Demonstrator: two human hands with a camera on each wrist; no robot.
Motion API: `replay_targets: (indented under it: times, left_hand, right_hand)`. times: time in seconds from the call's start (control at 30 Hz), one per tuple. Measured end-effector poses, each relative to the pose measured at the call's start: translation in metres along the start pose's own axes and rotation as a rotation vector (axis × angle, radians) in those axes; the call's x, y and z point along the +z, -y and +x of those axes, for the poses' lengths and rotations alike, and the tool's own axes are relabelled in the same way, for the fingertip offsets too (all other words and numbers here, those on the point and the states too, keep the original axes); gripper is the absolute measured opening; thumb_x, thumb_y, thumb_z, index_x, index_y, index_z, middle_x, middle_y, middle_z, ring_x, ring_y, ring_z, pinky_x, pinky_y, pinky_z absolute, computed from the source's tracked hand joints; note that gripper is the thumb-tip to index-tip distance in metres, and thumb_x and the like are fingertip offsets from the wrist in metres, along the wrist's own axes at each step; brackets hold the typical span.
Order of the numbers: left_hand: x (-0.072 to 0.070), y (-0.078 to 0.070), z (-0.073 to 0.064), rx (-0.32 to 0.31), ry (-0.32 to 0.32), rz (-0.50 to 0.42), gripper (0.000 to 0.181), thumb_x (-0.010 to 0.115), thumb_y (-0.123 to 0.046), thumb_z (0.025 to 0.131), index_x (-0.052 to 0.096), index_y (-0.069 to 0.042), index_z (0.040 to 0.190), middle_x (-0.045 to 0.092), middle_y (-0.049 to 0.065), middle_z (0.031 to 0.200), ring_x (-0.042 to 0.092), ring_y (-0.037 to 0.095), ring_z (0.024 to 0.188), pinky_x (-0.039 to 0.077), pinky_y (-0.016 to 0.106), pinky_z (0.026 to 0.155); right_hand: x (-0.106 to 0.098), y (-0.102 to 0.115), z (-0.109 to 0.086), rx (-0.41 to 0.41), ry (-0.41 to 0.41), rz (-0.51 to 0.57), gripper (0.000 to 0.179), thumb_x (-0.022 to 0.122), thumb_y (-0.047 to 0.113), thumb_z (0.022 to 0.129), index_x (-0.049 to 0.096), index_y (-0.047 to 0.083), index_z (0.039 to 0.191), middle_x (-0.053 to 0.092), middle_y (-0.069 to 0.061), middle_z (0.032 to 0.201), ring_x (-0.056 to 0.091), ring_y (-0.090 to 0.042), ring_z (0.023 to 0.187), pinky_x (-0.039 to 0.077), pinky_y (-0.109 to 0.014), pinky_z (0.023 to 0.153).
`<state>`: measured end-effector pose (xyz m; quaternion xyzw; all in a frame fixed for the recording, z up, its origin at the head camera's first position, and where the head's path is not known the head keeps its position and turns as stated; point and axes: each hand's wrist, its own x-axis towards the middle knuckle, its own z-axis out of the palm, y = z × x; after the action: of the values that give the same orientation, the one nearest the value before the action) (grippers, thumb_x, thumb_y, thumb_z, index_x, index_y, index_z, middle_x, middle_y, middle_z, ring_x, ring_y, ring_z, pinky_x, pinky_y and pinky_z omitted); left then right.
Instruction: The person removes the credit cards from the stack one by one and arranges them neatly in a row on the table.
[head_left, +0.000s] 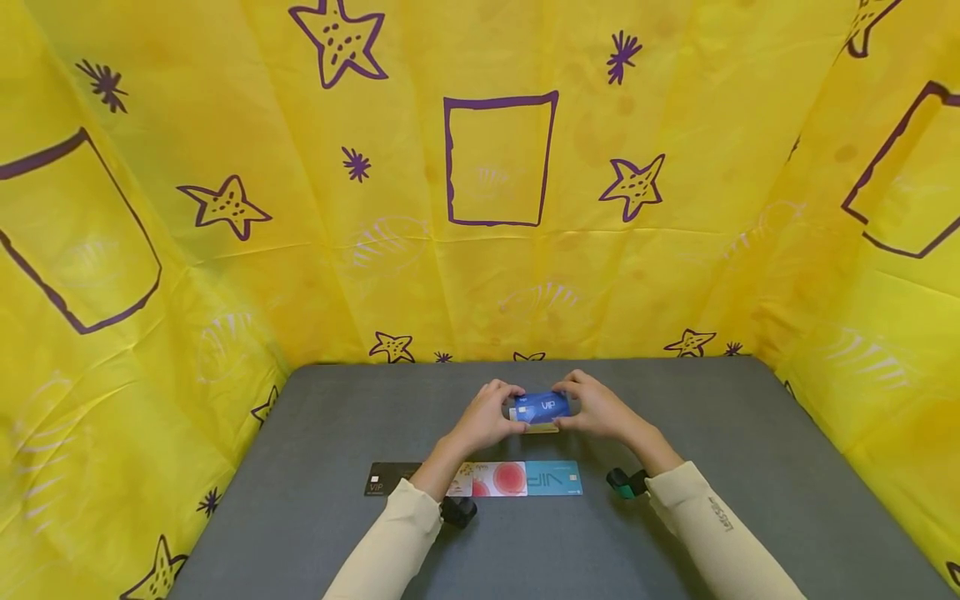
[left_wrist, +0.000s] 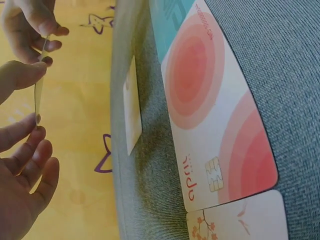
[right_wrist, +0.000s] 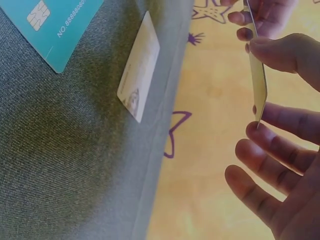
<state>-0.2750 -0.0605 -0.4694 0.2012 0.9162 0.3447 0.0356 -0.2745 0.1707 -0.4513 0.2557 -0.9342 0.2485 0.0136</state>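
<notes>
A blue VIP card (head_left: 546,407) is held up off the table between both hands. My left hand (head_left: 486,418) pinches its left end between thumb and fingertips. At the opposite end, the right hand (head_left: 600,408) grips it the same way. From the wrist views the card (right_wrist: 257,80) appears nearly edge-on, raised above the table. Lying flat just beneath is a pale card (left_wrist: 132,110), mostly covered by the blue one in the head view.
Nearer the person, a row of cards lies edge to edge: a black card (head_left: 390,477), a blossom-patterned card (head_left: 462,483), a white card with red circles (head_left: 501,479) and a teal VIP card (head_left: 555,478). Yellow cloth (head_left: 502,283) walls the grey table (head_left: 300,517).
</notes>
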Motion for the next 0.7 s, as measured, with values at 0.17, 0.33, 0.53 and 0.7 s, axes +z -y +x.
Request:
replay_targets:
  times: [0.17, 0.33, 0.53, 0.7]
  left_hand:
    - [-0.002, -0.008, -0.005, 0.0, -0.024, 0.012, 0.053, 0.079, -0.029, 0.079, 0.061, -0.013, 0.126, 0.056, 0.012, 0.119, 0.048, 0.02, 0.099, 0.047, 0.035, 0.084]
    - [-0.003, -0.016, -0.007, 0.012, -0.043, 0.016, 0.053, 0.079, -0.029, 0.079, 0.061, -0.013, 0.127, 0.056, 0.01, 0.119, 0.049, 0.02, 0.101, 0.047, 0.037, 0.087]
    - [-0.003, -0.022, -0.008, 0.024, -0.043, 0.011, 0.054, 0.079, -0.031, 0.079, 0.061, -0.014, 0.127, 0.056, 0.01, 0.121, 0.049, 0.02, 0.102, 0.048, 0.036, 0.087]
    - [-0.003, -0.027, -0.011, 0.041, -0.049, 0.028, 0.054, 0.079, -0.032, 0.078, 0.062, -0.014, 0.126, 0.057, 0.008, 0.119, 0.05, 0.019, 0.102, 0.047, 0.034, 0.085]
  right_hand:
    - [-0.003, 0.002, -0.003, -0.016, -0.02, 0.004, 0.049, 0.081, 0.025, 0.077, 0.065, 0.004, 0.119, 0.056, -0.009, 0.108, 0.054, -0.022, 0.095, 0.051, -0.043, 0.085]
    - [-0.009, 0.005, -0.009, -0.008, -0.035, 0.013, 0.049, 0.082, 0.023, 0.077, 0.065, 0.005, 0.119, 0.057, -0.009, 0.111, 0.055, -0.023, 0.098, 0.051, -0.044, 0.087]
    - [-0.015, 0.007, -0.015, -0.02, -0.051, 0.011, 0.049, 0.081, 0.024, 0.077, 0.065, 0.005, 0.119, 0.057, -0.009, 0.111, 0.055, -0.024, 0.1, 0.051, -0.045, 0.089]
    - [-0.016, 0.006, -0.02, -0.023, -0.06, 0.016, 0.049, 0.081, 0.024, 0.077, 0.065, 0.004, 0.119, 0.057, -0.009, 0.112, 0.056, -0.026, 0.1, 0.051, -0.045, 0.089]
